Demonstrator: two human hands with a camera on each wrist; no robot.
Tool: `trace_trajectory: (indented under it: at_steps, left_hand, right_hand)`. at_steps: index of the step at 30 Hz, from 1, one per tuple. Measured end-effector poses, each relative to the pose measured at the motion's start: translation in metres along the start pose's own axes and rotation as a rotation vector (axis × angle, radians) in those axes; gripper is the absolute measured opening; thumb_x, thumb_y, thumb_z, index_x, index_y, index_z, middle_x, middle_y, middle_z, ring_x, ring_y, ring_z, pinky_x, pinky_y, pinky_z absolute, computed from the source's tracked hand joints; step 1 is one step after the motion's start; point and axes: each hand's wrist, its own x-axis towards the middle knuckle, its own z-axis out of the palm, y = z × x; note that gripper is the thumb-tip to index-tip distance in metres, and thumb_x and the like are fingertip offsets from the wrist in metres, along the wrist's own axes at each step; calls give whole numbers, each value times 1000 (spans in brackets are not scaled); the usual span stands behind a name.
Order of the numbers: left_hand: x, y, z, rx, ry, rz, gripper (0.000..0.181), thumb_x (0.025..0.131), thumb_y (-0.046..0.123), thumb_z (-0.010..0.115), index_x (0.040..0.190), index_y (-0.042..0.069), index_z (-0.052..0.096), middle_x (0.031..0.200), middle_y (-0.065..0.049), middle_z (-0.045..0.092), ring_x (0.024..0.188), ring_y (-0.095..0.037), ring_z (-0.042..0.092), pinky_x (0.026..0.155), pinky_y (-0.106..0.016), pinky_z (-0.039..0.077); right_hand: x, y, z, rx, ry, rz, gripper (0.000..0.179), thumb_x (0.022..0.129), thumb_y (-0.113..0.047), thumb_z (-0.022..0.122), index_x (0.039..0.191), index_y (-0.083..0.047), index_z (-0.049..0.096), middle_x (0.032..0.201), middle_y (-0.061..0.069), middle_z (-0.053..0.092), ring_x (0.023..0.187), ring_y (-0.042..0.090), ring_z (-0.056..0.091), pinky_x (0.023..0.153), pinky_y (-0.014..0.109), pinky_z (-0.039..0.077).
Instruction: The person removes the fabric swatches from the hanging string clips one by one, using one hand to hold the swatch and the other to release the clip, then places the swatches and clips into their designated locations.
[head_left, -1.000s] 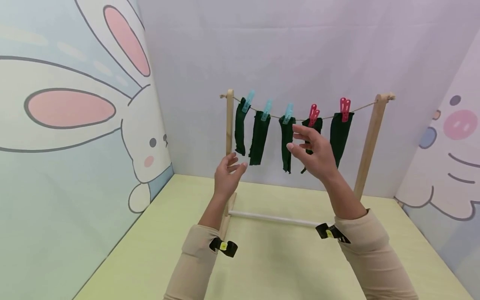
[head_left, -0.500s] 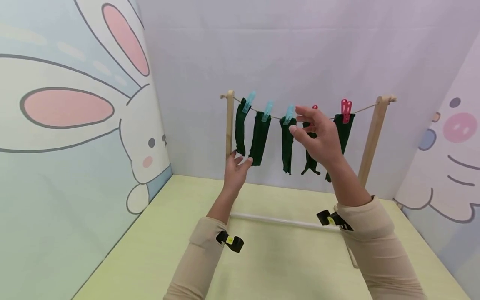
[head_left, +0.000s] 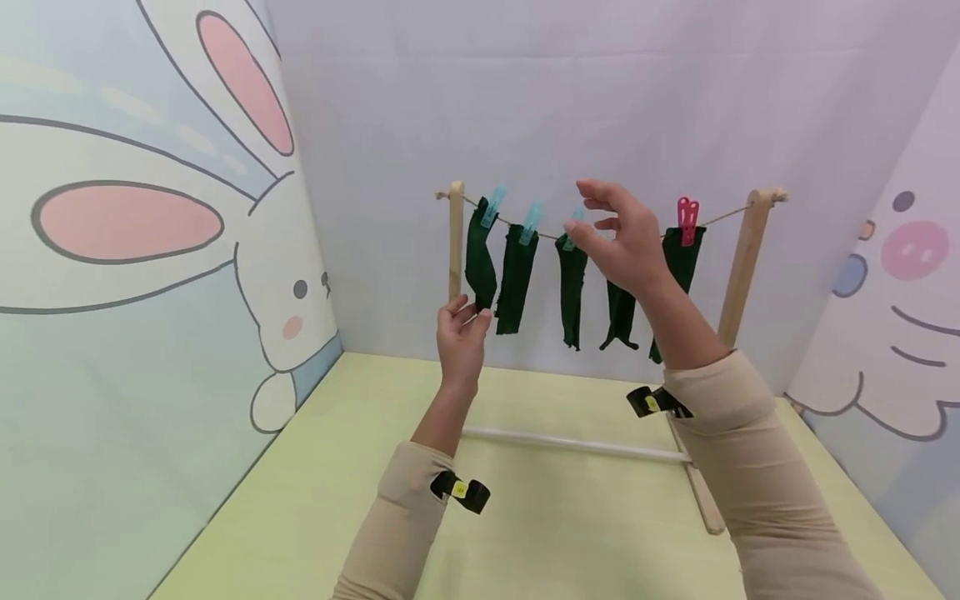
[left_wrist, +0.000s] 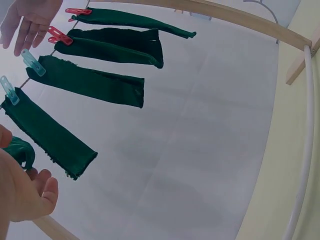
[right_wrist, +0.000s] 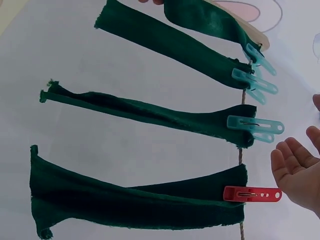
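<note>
Several dark green cloth strips hang by clothespins from a twine line. My left hand (head_left: 461,346) pinches the lower end of the leftmost strip (head_left: 480,258), which bows out to the right; a blue clothespin (head_left: 492,207) clips its top. In the left wrist view, that strip's end (left_wrist: 19,150) curls between the thumb and fingers. My right hand (head_left: 626,237) is raised at line height, fingers relaxed and holding nothing. It hides the fourth strip's top in the head view. In the right wrist view it hovers apart from the red clothespin (right_wrist: 252,194).
The line spans a left wooden post (head_left: 456,242) and a right wooden post (head_left: 744,267). A white rod (head_left: 570,443) joins the stand's feet above the pale yellow tabletop (head_left: 555,517). Printed cartoon panels (head_left: 135,375) stand at both sides, with a plain curtain (head_left: 525,100) behind.
My left hand has moved up to the leftmost strip and taken hold of its lower end, bending the cloth. The right hand has risen along the line.
</note>
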Motion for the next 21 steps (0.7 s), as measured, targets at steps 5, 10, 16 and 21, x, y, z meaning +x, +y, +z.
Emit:
trace_trajectory:
  at_steps: [5,10,16,21]
  left_hand:
    - [1,0,-1,-70,88,24,30,91,12,61,117,3,48,102,-11,56,92,-22,58,81,-32,49]
    - [3,1,-1,-163,132,27,21,89,4,61,108,3,51,93,-9,52,83,-20,58,74,-29,51]
    - [4,1,-3,-205,162,16,35,82,-8,64,112,1,48,93,-11,53,86,-21,58,77,-29,51]
    - [3,3,-7,-175,166,12,48,79,-10,66,121,4,48,99,-13,57,89,-22,58,80,-30,50]
  right_hand:
    - [11,0,4,13,-13,32,46,87,-13,65,129,-4,52,129,5,53,110,18,52,89,34,45]
    - [23,0,9,4,-58,35,47,88,-17,64,131,-4,50,130,5,52,112,18,50,90,32,43]
    - [36,-1,17,-26,-125,37,48,89,-18,63,132,-2,48,132,8,50,115,20,48,93,32,40]
    - [45,-3,24,-66,-159,32,47,90,-18,62,131,-1,49,130,11,51,115,21,48,97,33,38]
